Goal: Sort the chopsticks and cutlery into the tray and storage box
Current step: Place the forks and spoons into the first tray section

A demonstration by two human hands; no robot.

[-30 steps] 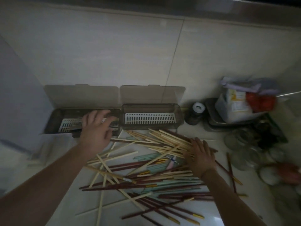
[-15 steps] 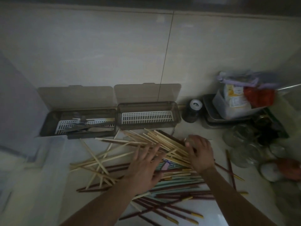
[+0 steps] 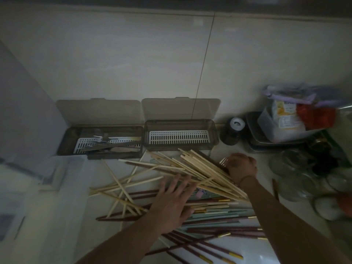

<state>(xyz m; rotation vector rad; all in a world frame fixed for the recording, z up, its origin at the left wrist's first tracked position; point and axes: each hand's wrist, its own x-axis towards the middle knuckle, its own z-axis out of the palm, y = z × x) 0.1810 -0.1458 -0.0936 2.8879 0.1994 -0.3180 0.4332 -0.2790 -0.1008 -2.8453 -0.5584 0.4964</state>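
Boxes: two, lids up, mid-frame; left box (image 3: pixel 99 141) holds cutlery, right box (image 3: pixel 180 137) bare.
Chopsticks (image 3: pixel 190 168): too many to count, piled lower centre.
Left hand (image 3: pixel 171 204): fingers spread flat on pile.
Right hand (image 3: pixel 241 165): curled, gripping a fork (image 3: pixel 223 161).

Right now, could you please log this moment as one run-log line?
left hand: open on chopstick pile | right hand: gripping fork | right box: empty
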